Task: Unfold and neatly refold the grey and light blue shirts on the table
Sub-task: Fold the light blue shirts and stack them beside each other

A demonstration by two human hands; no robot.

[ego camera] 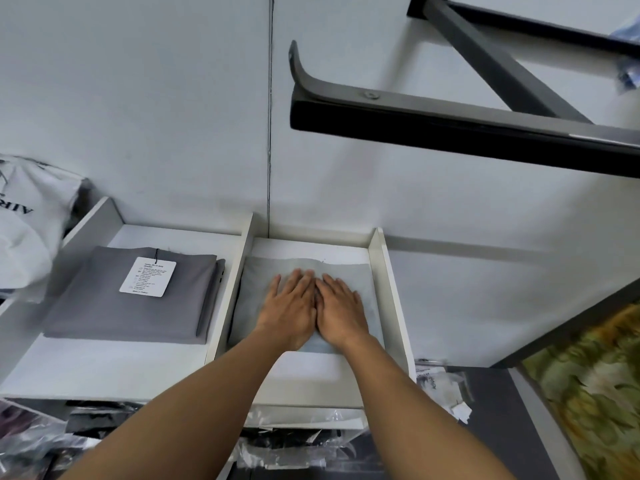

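Observation:
The light blue shirt [263,282] lies folded flat in the right white compartment [388,292]. Both palms press down on its middle, side by side and touching: my left hand [289,308] and my right hand [341,311], fingers stretched flat, holding nothing. The grey shirt [114,306] lies folded in the left white compartment [104,365], with a white hang tag [148,276] on top. My hands hide the centre and near edge of the blue shirt.
A white divider [230,289] separates the two compartments. A white bag [24,230] sits at far left. A black metal bracket [450,119] juts from the wall overhead. Plastic bags with dark items [287,441] lie below the shelf; patterned fabric [595,386] at right.

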